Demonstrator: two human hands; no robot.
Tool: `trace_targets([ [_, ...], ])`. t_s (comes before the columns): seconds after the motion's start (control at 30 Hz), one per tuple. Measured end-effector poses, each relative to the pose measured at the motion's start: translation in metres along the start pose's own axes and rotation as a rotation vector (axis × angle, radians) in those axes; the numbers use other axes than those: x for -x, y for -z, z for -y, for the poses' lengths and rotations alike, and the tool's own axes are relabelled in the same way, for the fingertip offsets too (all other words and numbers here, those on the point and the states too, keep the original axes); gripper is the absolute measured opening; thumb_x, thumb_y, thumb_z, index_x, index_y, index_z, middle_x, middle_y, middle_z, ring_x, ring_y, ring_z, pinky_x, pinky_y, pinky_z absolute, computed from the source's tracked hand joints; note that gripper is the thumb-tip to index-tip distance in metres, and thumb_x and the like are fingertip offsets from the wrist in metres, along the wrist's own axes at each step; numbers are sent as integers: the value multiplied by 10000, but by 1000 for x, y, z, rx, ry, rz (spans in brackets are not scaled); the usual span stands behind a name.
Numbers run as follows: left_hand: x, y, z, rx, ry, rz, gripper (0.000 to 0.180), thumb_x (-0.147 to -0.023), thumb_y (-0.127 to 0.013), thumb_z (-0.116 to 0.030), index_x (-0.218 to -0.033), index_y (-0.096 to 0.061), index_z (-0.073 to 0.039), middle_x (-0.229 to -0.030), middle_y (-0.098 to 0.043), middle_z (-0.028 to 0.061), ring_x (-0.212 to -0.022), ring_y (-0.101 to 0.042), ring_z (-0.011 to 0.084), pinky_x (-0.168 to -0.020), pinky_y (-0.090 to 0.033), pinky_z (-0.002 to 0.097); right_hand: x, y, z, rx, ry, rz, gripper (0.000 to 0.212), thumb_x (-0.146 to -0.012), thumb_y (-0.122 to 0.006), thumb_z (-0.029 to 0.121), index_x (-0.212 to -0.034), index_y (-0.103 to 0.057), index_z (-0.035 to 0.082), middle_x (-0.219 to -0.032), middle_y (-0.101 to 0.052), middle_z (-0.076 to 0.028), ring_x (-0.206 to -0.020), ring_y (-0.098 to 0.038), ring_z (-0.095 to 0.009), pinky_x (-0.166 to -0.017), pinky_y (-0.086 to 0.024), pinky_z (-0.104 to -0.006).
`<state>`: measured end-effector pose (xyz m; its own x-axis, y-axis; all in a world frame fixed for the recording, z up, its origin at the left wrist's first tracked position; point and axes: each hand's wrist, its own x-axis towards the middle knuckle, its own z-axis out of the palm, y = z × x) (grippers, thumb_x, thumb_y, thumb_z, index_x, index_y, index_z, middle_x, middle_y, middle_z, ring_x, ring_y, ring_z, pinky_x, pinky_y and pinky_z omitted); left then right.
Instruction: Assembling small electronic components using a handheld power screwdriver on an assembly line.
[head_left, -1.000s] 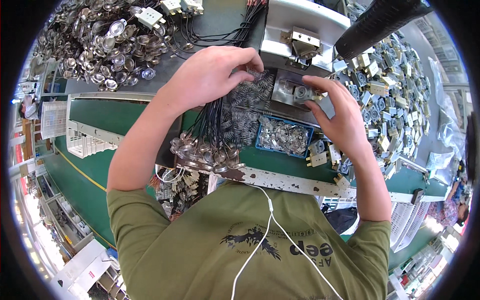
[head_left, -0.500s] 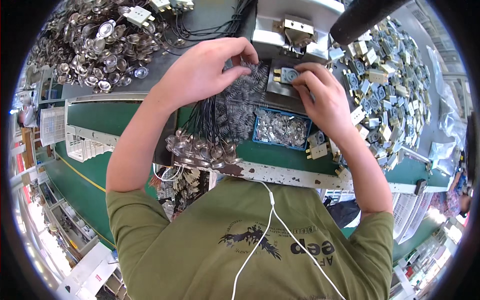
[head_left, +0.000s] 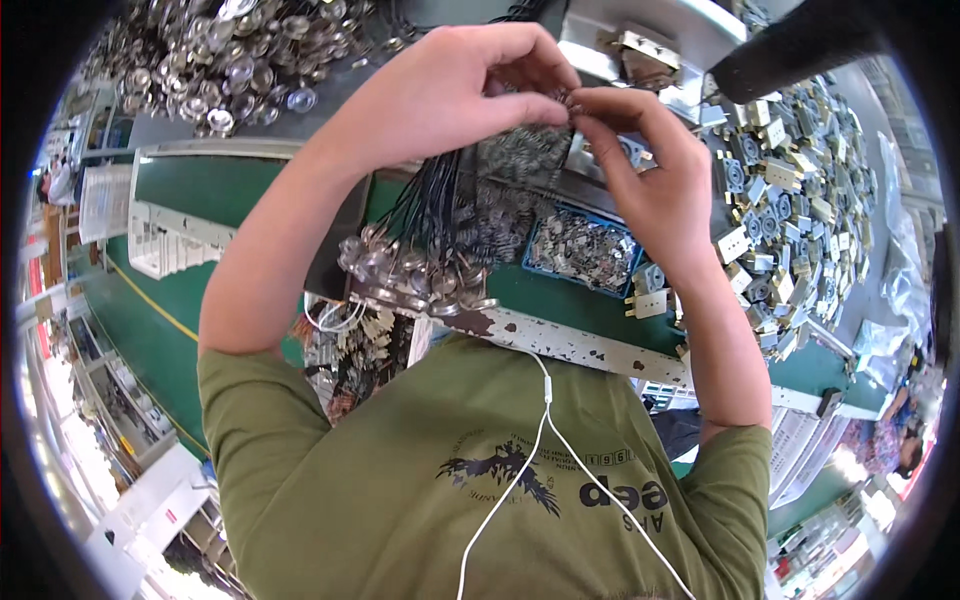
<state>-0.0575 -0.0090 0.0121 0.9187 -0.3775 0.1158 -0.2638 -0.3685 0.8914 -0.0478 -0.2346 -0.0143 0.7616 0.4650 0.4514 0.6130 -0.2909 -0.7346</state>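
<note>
Above the heap of small coil springs (head_left: 525, 155), the fingertips of my left hand (head_left: 455, 95) and my right hand (head_left: 660, 180) meet in a pinch. Something small and dark seems to be between them, too small to make out. Behind the right hand's fingers, a grey plug housing with a round centre (head_left: 630, 150) lies on a metal block, partly hidden. Close to the right wrist is a blue tray (head_left: 530, 262) of small metal pieces. Black wires (head_left: 425, 205) with round metal caps (head_left: 420, 275) hang over the near edge beside the springs.
A big pile of round metal caps (head_left: 240, 75) covers the far left. Many plug housings (head_left: 785, 205) are heaped at the right. A metal fixture (head_left: 648, 62) stands beyond my hands, and a dark thick bar (head_left: 790, 50) juts in from the upper right.
My left hand has moved right, away from the spring heap. My right hand has left the plug housing and risen, so both hands' fingertips now meet. The whole view has shifted slightly.
</note>
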Motion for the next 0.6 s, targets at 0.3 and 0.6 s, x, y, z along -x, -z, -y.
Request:
trace_targets([
  [0.3, 4, 10, -13, -276, -141, -21, 174, -942, -730, -69, -1085, -660, 4, -973, -758, 110, -851, -721, 155, -763, -563, 307, -1, -2, 3, 41, -418, 111, 222, -1078, -583, 185, -1209, -604, 7, -995, -744, -89, -772, -659, -108, -724, -532, -246],
  [0.6, -3, 19, -14, 114, 161, 98, 184, -952, -728, -74, -1094, -660, 20, -972, -747, 85, -895, -712, 114, -817, -575, 274, -3, -1, 3, -73, -123, 50, 189, -1008, -672, 63, -1184, -671, -4, -1039, -733, -41, -958, -684, -101, -848, -536, -256],
])
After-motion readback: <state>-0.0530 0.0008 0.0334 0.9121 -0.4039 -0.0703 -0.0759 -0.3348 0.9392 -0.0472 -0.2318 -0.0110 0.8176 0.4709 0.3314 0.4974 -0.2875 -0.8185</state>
